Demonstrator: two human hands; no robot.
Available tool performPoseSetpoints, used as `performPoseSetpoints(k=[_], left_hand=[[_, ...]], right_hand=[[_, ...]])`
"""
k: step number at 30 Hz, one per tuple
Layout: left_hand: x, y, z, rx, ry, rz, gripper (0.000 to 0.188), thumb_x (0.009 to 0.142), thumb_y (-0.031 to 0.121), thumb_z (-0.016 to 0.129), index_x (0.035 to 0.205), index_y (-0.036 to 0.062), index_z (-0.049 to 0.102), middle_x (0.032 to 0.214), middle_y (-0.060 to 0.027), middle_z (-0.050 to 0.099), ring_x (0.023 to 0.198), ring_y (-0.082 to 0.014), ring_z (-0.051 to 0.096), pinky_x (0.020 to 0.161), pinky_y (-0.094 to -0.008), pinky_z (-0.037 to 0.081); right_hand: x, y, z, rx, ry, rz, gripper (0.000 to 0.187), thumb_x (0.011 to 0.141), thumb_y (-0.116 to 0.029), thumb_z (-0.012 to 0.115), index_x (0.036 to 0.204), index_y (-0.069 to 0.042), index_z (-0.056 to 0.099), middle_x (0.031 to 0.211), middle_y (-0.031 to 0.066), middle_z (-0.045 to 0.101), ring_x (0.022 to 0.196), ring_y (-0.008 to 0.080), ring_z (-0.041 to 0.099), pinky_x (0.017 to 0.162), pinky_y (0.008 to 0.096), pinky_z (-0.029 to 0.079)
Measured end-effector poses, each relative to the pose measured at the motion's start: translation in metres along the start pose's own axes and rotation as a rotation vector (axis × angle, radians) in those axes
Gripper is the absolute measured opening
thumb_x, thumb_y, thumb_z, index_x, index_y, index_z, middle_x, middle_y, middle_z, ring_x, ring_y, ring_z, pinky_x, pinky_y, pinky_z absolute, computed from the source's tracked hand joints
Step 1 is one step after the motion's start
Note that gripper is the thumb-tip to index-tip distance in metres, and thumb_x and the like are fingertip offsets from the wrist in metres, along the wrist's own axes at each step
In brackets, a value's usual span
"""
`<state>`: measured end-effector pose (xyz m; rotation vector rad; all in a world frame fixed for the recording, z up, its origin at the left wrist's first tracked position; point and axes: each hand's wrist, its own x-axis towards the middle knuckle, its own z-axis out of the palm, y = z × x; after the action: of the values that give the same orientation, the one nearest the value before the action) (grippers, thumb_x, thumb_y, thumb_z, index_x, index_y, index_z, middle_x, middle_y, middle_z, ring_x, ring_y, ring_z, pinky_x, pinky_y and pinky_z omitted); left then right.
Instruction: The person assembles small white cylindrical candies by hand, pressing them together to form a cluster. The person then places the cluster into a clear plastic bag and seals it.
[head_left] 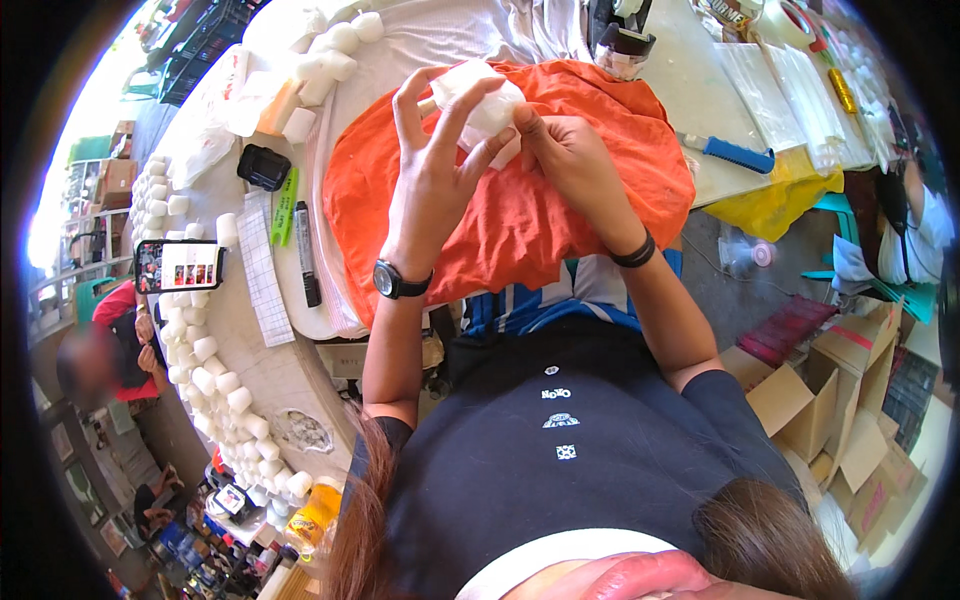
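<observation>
Two hands meet on one white wrapped bundle (480,100), a soft, crumpled lump of thin tissue-like material held just above an orange cloth (500,215). The left hand (432,150) is spread wide, its fingers (405,100) arched over the bundle's left side and touching it only at the tips; a black wristwatch (397,281) circles that wrist. The right hand (570,150) is more closed, thumb and fingers pinched on the bundle's lower right edge, with a black band (636,254) at the wrist. The orange cloth is matte and creased, draped over the edge of the pale bench (255,370) and down toward the person's lap. To the left on the bench lie a black marker (305,255), a green marker (284,207), a small black box (264,166) and a phone (178,266) with its screen lit. Rows of small white cylindrical rolls (215,375) line the bench's curved rim. A blue-handled tool (735,154) lies to the right, near clear plastic bags (780,90).
</observation>
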<state>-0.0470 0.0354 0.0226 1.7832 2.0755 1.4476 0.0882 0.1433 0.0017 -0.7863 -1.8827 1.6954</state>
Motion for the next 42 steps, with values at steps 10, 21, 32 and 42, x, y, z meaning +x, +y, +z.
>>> performPoseSetpoints(k=[10, 21, 32, 42], left_hand=[[-0.003, 0.009, -0.009, -0.319, 0.248, -0.389, 0.061, 0.092, 0.039, 0.076, 0.139, 0.0077, 0.053, 0.128, -0.0147, 0.056, 0.114, -0.0227, 0.057, 0.092, -0.0353, 0.05], [-0.016, 0.034, -0.028, -0.955, 0.166, -0.57, 0.08, 0.103, 0.068, 0.027, 0.146, 0.0028, 0.04, 0.136, -0.0154, 0.048, 0.111, -0.0234, 0.058, 0.092, -0.0524, 0.061], [-0.011, 0.017, 0.015, -0.929, 0.156, -0.397, 0.091, 0.101, 0.075, 0.016, 0.115, -0.0006, 0.065, 0.125, -0.0143, 0.066, 0.108, -0.0222, 0.062, 0.097, -0.0335, 0.047], [-0.007, 0.021, 0.009, -0.664, 0.492, -0.307, 0.039, 0.103, 0.039, 0.053, 0.106, 0.0009, 0.065, 0.114, -0.0087, 0.064, 0.097, -0.0168, 0.063, 0.087, -0.0325, 0.051]], right_hand=[[-0.005, -0.014, 0.008, 0.042, 0.029, -0.376, 0.044, 0.096, -0.021, 0.071, 0.132, -0.006, 0.049, 0.12, 0.0106, 0.056, 0.099, 0.0161, 0.063, 0.086, 0.031, 0.052], [-0.025, -0.009, -0.014, 0.851, 0.056, 0.116, 0.045, 0.111, -0.028, 0.038, 0.148, -0.002, 0.042, 0.141, 0.0107, 0.056, 0.127, 0.0187, 0.057, 0.106, 0.0336, 0.048], [-0.054, -0.033, 0.018, 0.21, 0.018, -0.184, 0.052, 0.113, -0.03, 0.037, 0.158, -0.005, 0.033, 0.156, 0.0139, 0.041, 0.144, 0.0198, 0.038, 0.118, 0.0315, 0.03], [-0.065, -0.025, 0.033, 0.189, 0.071, -0.347, 0.107, 0.068, -0.005, 0.094, 0.153, -0.001, 0.027, 0.145, 0.0166, 0.043, 0.137, 0.028, 0.046, 0.114, 0.0426, 0.043]])
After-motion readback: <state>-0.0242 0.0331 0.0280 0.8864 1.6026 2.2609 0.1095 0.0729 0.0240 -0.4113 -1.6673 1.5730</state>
